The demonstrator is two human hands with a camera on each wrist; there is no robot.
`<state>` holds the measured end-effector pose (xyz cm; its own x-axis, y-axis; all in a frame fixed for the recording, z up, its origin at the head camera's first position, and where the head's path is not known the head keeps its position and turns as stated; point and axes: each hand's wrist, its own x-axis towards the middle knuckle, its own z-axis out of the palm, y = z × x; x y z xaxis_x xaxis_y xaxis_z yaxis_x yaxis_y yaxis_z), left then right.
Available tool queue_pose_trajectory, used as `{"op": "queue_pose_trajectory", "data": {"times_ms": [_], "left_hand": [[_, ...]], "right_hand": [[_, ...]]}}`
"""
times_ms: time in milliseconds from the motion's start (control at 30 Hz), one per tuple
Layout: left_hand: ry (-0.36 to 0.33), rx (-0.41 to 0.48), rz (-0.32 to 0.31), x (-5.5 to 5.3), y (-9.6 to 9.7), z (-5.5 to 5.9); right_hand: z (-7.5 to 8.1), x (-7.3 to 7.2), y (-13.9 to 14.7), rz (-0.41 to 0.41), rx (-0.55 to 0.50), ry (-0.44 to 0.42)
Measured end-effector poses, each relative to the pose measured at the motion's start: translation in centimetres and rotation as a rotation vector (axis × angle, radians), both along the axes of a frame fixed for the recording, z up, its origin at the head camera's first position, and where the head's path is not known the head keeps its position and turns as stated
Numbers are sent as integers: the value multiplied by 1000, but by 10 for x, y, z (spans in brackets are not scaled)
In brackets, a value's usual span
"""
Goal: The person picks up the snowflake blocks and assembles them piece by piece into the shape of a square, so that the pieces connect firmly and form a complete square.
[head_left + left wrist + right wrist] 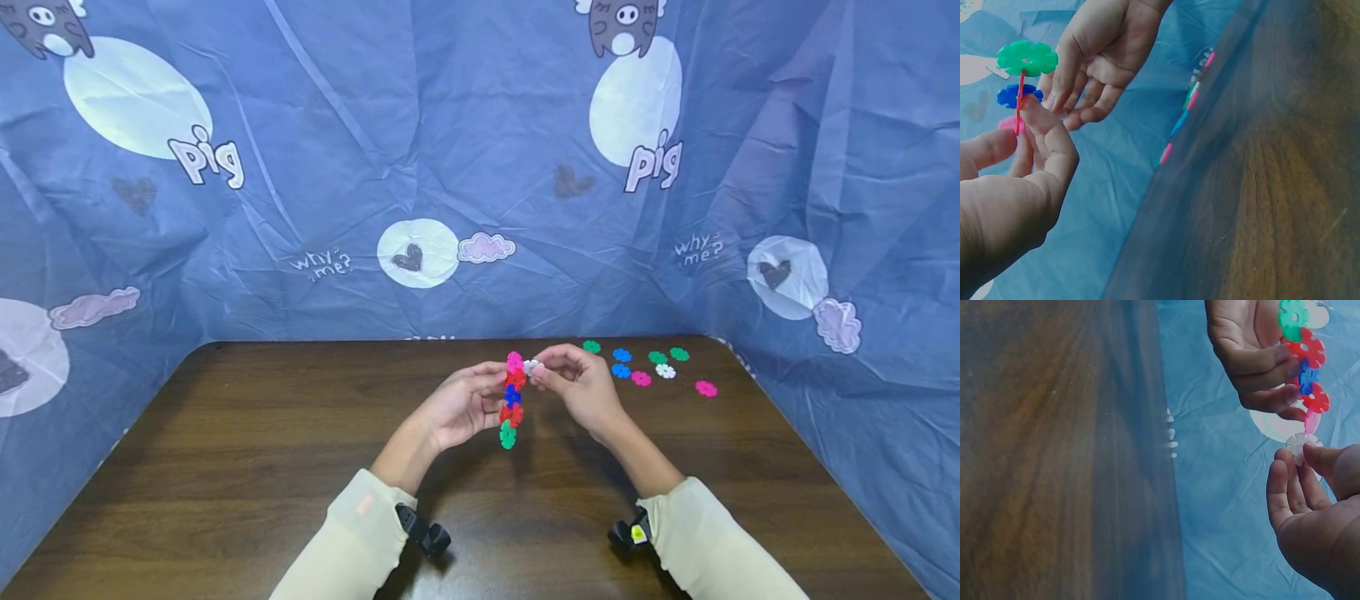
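Note:
My left hand (463,406) holds a chain of interlocking flower-shaped plastic discs upright above the table. From the bottom it runs green disc (507,436), red, blue, red, then a pink disc (514,361) on top. Between thumb and fingers, my right hand (588,390) pinches a white flower disc (1298,445). Its edge meets the pink disc at the end of the chain in the right wrist view. From the left wrist, the green disc (1027,58) shows flat side up, while the left fingertips (1034,107) grip a red disc seen edge-on.
Several loose flower discs lie at the back right of the brown wooden table (247,450), among them a white one (665,371), a pink one (706,388) and a blue one (622,355). A blue printed cloth (337,167) hangs around the back and sides.

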<state>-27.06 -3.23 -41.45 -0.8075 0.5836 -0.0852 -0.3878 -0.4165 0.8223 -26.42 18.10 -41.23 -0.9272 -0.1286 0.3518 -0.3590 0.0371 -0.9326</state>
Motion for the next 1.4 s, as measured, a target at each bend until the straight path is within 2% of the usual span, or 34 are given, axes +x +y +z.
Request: {"op": "queue_pose_trajectory", "data": {"times_ms": [233,500,633,800,1000,1167,1300,1400], "left_hand": [[31,-46,82,-1,1,0],[124,-80,95,-2,2,-5],[163,-95,130,-2,1,-7],[208,-159,163,-1,2,-8],[179,-189,185,-1,4,-5],[164,-157,252,1,7,-1],[207,-238,313,2,7,-1],[229,-295,329,3,8,0]], "right_hand": [[-3,0,-1,-23,11,-9],[-5,0,1,-21,6,-8],[-6,0,1,-16,9,-12],[-6,1,0,-17,7,-22],[-6,2,0,-15,17,-30],[-7,3,1,-30,42,-20],[-7,3,0,-37,74,13],[-6,4,-1,-42,123,54]]}}
